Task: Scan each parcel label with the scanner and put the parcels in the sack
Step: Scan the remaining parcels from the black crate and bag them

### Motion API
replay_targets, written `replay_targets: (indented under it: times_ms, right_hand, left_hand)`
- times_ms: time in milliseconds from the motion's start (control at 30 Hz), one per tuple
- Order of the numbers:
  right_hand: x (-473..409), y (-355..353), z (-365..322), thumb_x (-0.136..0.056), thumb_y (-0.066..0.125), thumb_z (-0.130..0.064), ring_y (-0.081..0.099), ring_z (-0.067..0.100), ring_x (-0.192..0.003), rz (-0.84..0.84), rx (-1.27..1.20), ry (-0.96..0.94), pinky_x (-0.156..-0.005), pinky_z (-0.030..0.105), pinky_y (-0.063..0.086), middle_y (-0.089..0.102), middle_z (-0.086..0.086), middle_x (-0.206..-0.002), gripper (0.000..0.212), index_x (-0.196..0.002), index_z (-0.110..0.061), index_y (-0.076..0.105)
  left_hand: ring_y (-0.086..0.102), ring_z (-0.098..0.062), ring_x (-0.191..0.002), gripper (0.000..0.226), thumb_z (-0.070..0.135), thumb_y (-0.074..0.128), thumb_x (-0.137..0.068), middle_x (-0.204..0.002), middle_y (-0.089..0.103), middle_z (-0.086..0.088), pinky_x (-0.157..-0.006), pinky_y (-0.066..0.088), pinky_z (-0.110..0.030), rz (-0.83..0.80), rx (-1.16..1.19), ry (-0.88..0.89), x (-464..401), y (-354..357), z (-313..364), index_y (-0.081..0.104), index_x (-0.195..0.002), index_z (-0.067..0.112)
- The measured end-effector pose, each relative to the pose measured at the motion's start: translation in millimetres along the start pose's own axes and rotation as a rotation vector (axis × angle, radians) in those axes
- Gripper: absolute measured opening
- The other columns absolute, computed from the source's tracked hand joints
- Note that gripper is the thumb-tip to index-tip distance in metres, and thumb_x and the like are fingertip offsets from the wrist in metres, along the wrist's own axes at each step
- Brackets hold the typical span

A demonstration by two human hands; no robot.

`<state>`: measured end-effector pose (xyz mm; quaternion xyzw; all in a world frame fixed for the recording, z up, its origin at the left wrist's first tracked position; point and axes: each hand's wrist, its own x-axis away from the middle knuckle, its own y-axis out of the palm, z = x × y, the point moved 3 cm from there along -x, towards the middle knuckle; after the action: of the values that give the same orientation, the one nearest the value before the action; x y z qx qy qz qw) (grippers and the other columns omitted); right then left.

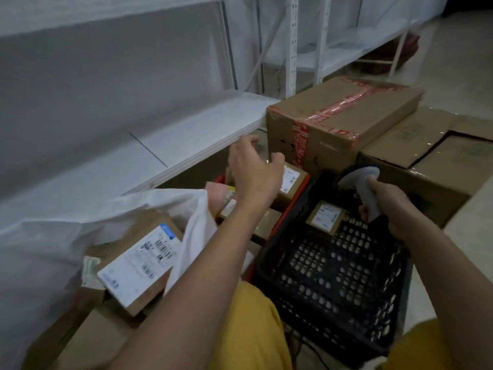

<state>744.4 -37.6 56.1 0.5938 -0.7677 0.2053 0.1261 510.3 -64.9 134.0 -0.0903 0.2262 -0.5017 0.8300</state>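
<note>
Empty and loosely spread, left hand [253,169] hovers over labelled parcels in the red crate [290,206], right of the open sack [80,222] holding one parcel [138,260], probably choosing another. Right hand [392,206] grips the scanner [362,182] over the black basket [333,276], aimed down at a small parcel [326,217] there.

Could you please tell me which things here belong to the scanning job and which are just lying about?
Job:
scanner in the right hand
left hand, open above the red crate
small parcel in the black crate
labelled parcel in the white sack

Lying about:
taped carton
shelf
</note>
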Motion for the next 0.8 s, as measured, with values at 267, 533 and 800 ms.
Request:
replay_targets:
  times_ms: [267,533,800]
  right_hand:
    - [-107.3,-29.9,62.1,-0.104,0.038,-0.045,0.061,0.026,-0.073,0.012,0.133,0.043,-0.07,0.038,0.05,0.061,0.013,-0.082,0.044,-0.087,-0.01,0.057]
    - [-188.3,-41.1,113.2,-0.101,0.042,-0.049,0.059,0.024,-0.066,0.006,-0.003,0.231,-0.061,0.035,0.046,0.066,0.018,-0.095,0.053,-0.116,-0.002,0.062]
    - [-217.7,-40.7,110.5,-0.103,0.04,-0.046,0.057,0.021,-0.064,0.02,-0.107,0.258,-0.065,0.035,0.047,0.066,0.016,-0.094,0.048,-0.117,-0.003,0.058]
  left_hand:
    - [0.05,-0.028,-0.12,0.059,0.027,0.06,-0.091,-0.134,0.047,-0.014,-0.092,0.044,-0.029,-0.814,-0.354,-0.455,-16.8,247.5,-148.4,0.04,-0.14,0.002]
    - [0.041,-0.021,-0.13,0.069,0.042,0.06,-0.087,-0.149,0.039,-0.005,-0.094,0.025,-0.015,-0.874,-0.368,-0.473,-7.9,374.7,-274.2,0.037,-0.146,0.016]
    - [0.025,-0.026,-0.136,0.085,0.04,0.066,-0.085,-0.153,0.015,-0.008,-0.111,0.03,-0.033,-0.723,-0.42,-0.597,-15.7,392.7,-309.9,0.02,-0.152,0.015]
